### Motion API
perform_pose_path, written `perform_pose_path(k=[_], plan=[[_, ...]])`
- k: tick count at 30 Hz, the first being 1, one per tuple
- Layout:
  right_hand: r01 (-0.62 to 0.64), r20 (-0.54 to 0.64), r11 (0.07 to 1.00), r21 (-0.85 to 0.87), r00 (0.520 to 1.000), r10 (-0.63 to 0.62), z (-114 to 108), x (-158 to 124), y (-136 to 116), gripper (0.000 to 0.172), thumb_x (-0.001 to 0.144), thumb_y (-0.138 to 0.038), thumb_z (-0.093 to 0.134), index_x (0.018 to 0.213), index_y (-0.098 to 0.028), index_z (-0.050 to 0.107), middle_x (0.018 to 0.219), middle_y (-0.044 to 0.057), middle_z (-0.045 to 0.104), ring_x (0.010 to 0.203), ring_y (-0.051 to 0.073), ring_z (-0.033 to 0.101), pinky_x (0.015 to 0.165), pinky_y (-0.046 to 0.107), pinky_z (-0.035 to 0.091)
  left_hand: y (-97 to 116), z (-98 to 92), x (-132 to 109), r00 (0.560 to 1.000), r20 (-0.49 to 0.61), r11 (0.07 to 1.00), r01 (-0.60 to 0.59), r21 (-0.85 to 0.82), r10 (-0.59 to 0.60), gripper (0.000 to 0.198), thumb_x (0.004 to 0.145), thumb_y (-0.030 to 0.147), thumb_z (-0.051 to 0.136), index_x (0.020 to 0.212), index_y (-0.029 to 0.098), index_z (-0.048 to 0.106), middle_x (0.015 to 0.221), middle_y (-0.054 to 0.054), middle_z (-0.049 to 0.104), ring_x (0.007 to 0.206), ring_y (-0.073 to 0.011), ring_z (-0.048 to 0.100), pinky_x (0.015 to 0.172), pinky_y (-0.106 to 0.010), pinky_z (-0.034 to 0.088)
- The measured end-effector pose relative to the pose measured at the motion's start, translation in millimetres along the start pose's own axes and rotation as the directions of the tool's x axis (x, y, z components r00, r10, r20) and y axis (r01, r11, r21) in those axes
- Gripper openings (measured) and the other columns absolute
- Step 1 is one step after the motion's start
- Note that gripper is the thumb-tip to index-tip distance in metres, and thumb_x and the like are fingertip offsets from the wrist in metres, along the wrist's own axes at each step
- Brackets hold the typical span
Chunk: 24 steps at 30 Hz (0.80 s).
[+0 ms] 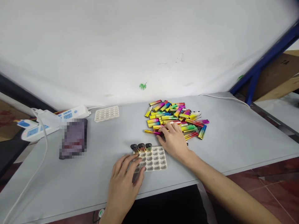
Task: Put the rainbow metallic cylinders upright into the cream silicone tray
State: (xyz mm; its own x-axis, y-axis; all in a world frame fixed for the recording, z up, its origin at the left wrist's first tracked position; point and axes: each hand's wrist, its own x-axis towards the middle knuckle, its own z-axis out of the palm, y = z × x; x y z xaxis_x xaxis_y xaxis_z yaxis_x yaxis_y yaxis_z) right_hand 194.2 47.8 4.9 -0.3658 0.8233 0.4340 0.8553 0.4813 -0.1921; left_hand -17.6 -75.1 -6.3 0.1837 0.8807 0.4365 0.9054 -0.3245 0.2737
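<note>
A pile of shiny rainbow-coloured lighters (176, 119) lies on the grey table (233, 140). My right hand (174, 141) reaches into the near edge of the pile, fingers curled onto one of the lighters. A cream tray with rows of round holes (155, 159) sits near the table's front edge, with three lighters (141, 147) standing in its back row. My left hand (126, 177) rests flat on the tray's left side, fingers spread.
A second cream holed tray (106, 113) lies at the back left. White power strips (53, 121) with cables sit at the far left, beside a dark flat object (74, 138). A white wall rises behind; a blue frame (263, 65) and cardboard boxes stand at right.
</note>
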Motion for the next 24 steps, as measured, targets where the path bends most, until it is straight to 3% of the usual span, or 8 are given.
perform_pose_path(k=[3,6,9,12,17,21,24], plan=[[-0.021,-0.001,0.995,0.101,1.000,0.021,-5,1,0,0.011,0.088,-0.027,0.061,0.094,-0.019,0.066,0.101,0.011,0.062,0.099,0.030,0.049,0.084,0.045,0.043,0,0.3,-1,1.000,-0.024,1.000,0.019,0.012,-0.019,0.023,0.091,0.025,0.060,0.113,0.023,0.061,0.117,-0.006,0.067,0.117,-0.0293,0.054,0.097,-0.047,0.047],[-0.061,-0.024,0.927,0.371,0.997,0.075,-13,2,1,0.010,0.088,-0.028,0.062,0.094,-0.021,0.060,0.105,0.009,0.062,0.104,0.028,0.050,0.090,0.044,0.043,-1,1.0,-1,0.998,-0.044,0.999,0.036,0.021,-0.035,0.022,0.091,0.025,0.060,0.112,0.022,0.061,0.116,-0.007,0.066,0.116,-0.0297,0.054,0.096,-0.048,0.047],[-0.184,0.068,0.710,0.680,0.980,0.189,-17,2,2,0.012,0.092,-0.032,0.056,0.095,-0.024,0.049,0.101,0.005,0.064,0.094,0.022,0.058,0.083,0.039,0.047,-1,1.5,-2,0.998,-0.041,0.999,0.041,0.016,-0.040,0.021,0.091,0.025,0.060,0.112,0.021,0.061,0.116,-0.007,0.065,0.115,-0.0290,0.053,0.096,-0.047,0.047],[-0.276,0.167,0.442,0.854,0.948,0.269,-18,2,1,0.016,0.097,-0.039,0.047,0.097,-0.026,0.038,0.079,-0.003,0.059,0.069,0.016,0.058,0.067,0.031,0.047,-1,1.5,-2,0.999,-0.032,0.999,0.044,0.005,-0.044,0.022,0.091,0.025,0.060,0.113,0.022,0.061,0.117,-0.007,0.065,0.115,-0.0284,0.053,0.096,-0.046,0.047],[-0.323,0.247,0.218,0.921,0.916,0.315,-22,5,0,0.029,0.096,-0.053,0.046,0.092,-0.024,0.044,0.064,-0.007,0.037,0.049,0.010,0.034,0.047,0.024,0.029,0,1.2,-1,0.999,-0.029,0.999,0.034,-0.008,-0.034,0.021,0.092,0.025,0.059,0.113,0.021,0.060,0.116,-0.007,0.065,0.115,-0.0277,0.053,0.096,-0.045,0.048],[-0.462,0.394,0.134,0.877,0.850,0.349,-21,7,4,0.056,0.093,-0.067,0.034,0.066,-0.020,0.048,0.053,-0.005,0.032,0.044,0.009,0.028,0.044,0.026,0.021,0,0.8,-1,0.999,-0.031,0.999,0.037,-0.010,-0.038,0.021,0.092,0.026,0.059,0.113,0.021,0.060,0.115,-0.007,0.065,0.115,-0.0275,0.053,0.095,-0.044,0.048],[-0.479,0.423,0.081,0.874,0.833,0.358,-16,6,5,0.059,0.093,-0.067,0.033,0.056,-0.021,0.042,0.048,-0.005,0.030,0.041,0.009,0.026,0.043,0.026,0.018,0,0.4,-3,0.999,-0.028,0.999,0.037,-0.001,-0.037,0.022,0.092,0.027,0.060,0.113,0.021,0.059,0.116,-0.007,0.064,0.115,-0.0279,0.053,0.095,-0.044,0.048]])
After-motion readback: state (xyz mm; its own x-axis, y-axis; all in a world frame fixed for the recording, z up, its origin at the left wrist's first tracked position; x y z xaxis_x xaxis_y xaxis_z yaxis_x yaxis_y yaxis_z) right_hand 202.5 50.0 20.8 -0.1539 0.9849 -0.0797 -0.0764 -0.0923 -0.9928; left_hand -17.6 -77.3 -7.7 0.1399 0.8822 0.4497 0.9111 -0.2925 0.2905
